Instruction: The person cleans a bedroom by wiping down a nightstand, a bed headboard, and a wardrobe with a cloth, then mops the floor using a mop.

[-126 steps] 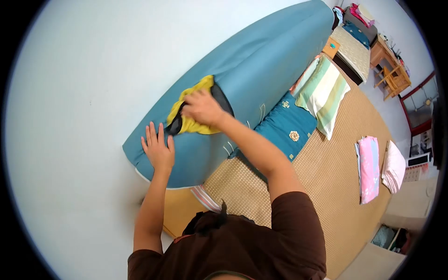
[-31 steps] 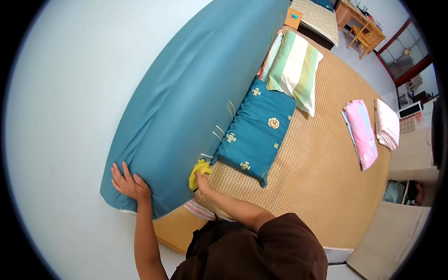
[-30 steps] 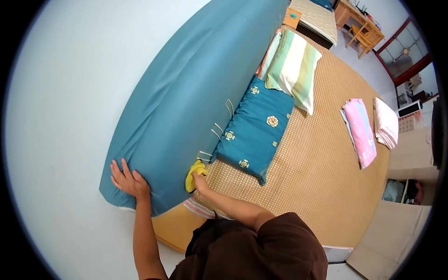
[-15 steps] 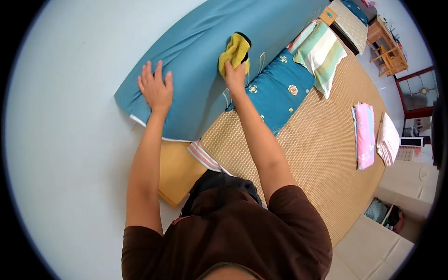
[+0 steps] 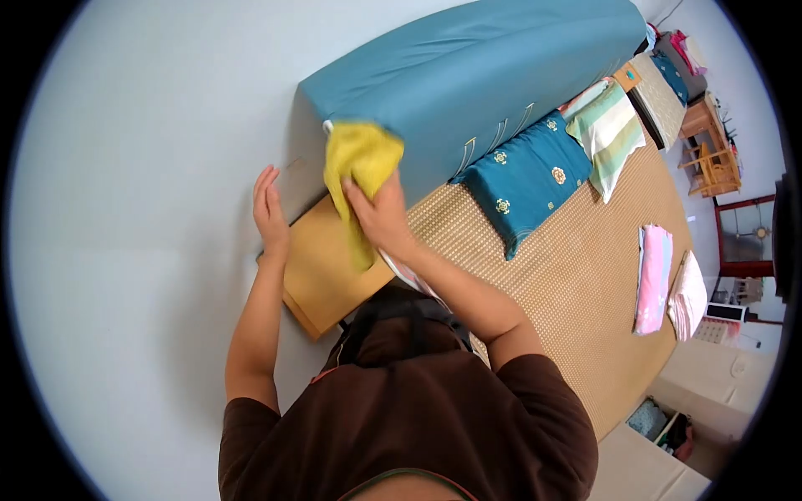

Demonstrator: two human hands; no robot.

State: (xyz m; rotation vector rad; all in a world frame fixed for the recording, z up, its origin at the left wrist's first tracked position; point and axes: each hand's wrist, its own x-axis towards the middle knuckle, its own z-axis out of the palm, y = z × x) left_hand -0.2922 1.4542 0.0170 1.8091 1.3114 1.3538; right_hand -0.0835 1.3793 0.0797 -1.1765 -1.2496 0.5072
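Observation:
My right hand [image 5: 384, 219] is closed on a yellow cleaning cloth [image 5: 365, 154]. The cloth is spread over the near end of the blue padded headboard [image 5: 468, 75], and its lower part hangs down blurred over the wooden nightstand [image 5: 322, 255]. My left hand [image 5: 271, 215] is held up beside the nightstand, close to the white wall, fingers stretched out and holding nothing. Whether it touches the wall I cannot tell.
A bed with a woven mat [image 5: 535, 292] lies to the right. On it are a teal flowered pillow [image 5: 530, 179], a striped green pillow [image 5: 610, 138], pink folded bedding [image 5: 653, 280] and a pale folded item [image 5: 687, 296]. A wooden chair [image 5: 718, 171] stands farther off.
My right hand has brought the cloth from the headboard's front face to its near end, above the nightstand. My left hand has come off the headboard. The view has shifted.

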